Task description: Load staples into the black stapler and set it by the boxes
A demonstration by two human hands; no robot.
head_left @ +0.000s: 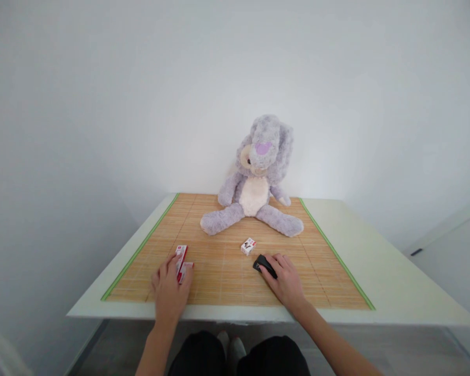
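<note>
Desk (376, 271): white, bamboo mat (227, 261) on it.
Left hand (168, 290): grips red-white boxes (182, 263), partly hidden.
Right hand (285, 282): closed over black object (263, 264), shape unclear.
Far edge: fuzzy plush rabbit (256, 183).

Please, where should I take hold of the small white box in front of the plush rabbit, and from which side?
Take the small white box across its two longer sides, coming from above. It lies flat and slightly turned on the bamboo mat, apart from the right hand and the plush rabbit, so nothing blocks a top grip.
</note>
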